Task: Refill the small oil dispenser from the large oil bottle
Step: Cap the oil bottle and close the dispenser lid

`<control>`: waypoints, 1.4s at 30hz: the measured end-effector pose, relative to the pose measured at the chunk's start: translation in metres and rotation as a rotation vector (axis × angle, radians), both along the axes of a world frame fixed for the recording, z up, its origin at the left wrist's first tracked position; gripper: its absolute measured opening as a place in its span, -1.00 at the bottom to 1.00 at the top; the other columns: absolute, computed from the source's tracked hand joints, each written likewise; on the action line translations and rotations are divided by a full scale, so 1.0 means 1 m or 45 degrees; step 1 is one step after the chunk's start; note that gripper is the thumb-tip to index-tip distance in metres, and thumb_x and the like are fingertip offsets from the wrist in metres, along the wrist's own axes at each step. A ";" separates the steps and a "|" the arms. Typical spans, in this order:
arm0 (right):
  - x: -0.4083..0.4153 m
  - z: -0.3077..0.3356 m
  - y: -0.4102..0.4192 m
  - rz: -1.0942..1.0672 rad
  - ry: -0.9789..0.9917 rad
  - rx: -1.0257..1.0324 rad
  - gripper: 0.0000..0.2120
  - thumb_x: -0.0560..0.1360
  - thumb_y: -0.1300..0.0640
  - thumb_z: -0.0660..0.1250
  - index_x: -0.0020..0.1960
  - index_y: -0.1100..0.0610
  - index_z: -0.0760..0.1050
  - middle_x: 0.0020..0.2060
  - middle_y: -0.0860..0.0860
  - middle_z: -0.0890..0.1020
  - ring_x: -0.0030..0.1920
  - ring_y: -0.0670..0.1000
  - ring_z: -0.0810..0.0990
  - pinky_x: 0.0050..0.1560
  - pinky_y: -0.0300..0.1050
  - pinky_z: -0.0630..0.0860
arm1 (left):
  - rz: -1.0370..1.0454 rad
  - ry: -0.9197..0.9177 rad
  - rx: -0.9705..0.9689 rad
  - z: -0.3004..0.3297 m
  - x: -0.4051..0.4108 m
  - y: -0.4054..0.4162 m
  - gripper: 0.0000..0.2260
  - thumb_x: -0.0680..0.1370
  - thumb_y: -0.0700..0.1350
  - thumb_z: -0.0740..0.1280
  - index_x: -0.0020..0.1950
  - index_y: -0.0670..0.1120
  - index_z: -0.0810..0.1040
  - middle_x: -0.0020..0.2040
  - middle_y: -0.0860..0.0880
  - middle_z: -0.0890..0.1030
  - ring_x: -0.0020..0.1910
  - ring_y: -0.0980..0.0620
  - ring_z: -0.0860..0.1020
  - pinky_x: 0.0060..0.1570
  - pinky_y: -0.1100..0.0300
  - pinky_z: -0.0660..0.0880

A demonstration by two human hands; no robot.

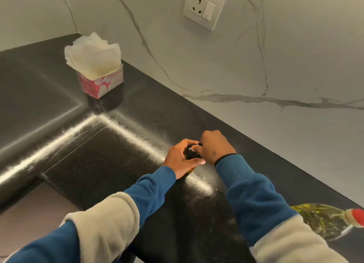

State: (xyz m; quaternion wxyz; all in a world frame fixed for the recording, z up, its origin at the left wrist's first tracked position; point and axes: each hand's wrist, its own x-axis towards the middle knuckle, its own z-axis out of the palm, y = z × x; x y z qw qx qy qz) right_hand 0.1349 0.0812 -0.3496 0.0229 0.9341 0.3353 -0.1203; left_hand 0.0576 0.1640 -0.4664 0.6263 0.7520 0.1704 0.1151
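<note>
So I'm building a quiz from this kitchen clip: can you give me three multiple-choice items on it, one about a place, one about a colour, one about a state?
1. Where does the pink-and-white tissue box stand?
A. On the dark stone counter near the wall corner
B. Beside the large bottle
C. In a hand

2. What colour is the cap of the large clear oil bottle?
A. Green
B. Red
C. Black

3. What are the hands doing?
A. Both rest flat on the counter
B. Both lift the large bottle
C. Both grip the small dark-topped oil dispenser

Answers: 1 A, the box sits on the dark counter far left by the marble wall. 2 B, the cap at the right edge is red. 3 C, the left hand wraps the body and the right hand grips the top.
</note>
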 end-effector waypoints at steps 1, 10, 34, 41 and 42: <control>-0.001 0.000 0.001 -0.001 0.005 0.002 -0.79 0.58 -0.01 0.33 -0.09 0.14 0.49 -0.26 0.07 0.51 -0.23 0.06 0.56 -0.24 -0.12 0.49 | -0.003 0.018 0.015 0.001 -0.001 0.000 -0.54 0.34 -0.05 0.60 0.19 0.07 0.56 0.00 0.14 0.67 -0.01 0.25 0.62 -0.01 0.38 0.53; 0.000 -0.006 0.001 0.026 -0.026 0.047 -0.87 0.58 0.08 0.33 0.03 0.16 0.52 -0.16 0.09 0.57 -0.14 0.09 0.61 -0.05 -0.03 0.62 | 0.055 0.181 0.115 0.015 -0.003 -0.008 -0.53 0.32 0.02 0.54 0.19 0.10 0.52 0.04 0.09 0.67 0.04 0.12 0.64 0.12 0.08 0.60; -0.050 0.057 0.083 0.040 -0.131 -0.056 -0.55 0.47 -0.40 0.18 -0.09 -0.01 0.46 -0.10 -0.06 0.58 -0.10 -0.01 0.59 -0.08 -0.11 0.55 | 0.329 -0.045 -0.217 0.096 -0.064 0.118 -0.65 0.32 0.14 0.50 0.07 0.10 0.64 0.01 0.05 0.67 0.03 0.13 0.65 0.16 0.10 0.59; -0.083 0.064 0.172 0.270 -0.205 0.078 -0.60 0.52 -0.30 0.20 0.19 -0.07 0.50 0.15 -0.14 0.60 0.15 -0.02 0.58 0.03 -0.10 0.50 | 0.623 -0.249 -0.490 0.115 -0.091 0.207 -0.91 0.53 -0.17 0.44 0.02 -0.05 0.65 -0.09 -0.09 0.70 -0.22 0.08 0.65 -0.22 0.22 0.55; -0.083 0.065 0.184 0.291 -0.202 0.103 -0.61 0.53 -0.29 0.20 0.20 -0.08 0.50 0.16 -0.14 0.60 0.15 -0.04 0.58 0.04 -0.12 0.50 | 0.655 -0.266 -0.523 0.118 -0.094 0.217 -0.92 0.54 -0.18 0.43 0.02 -0.06 0.65 -0.07 -0.11 0.70 -0.22 0.08 0.64 -0.19 0.18 0.56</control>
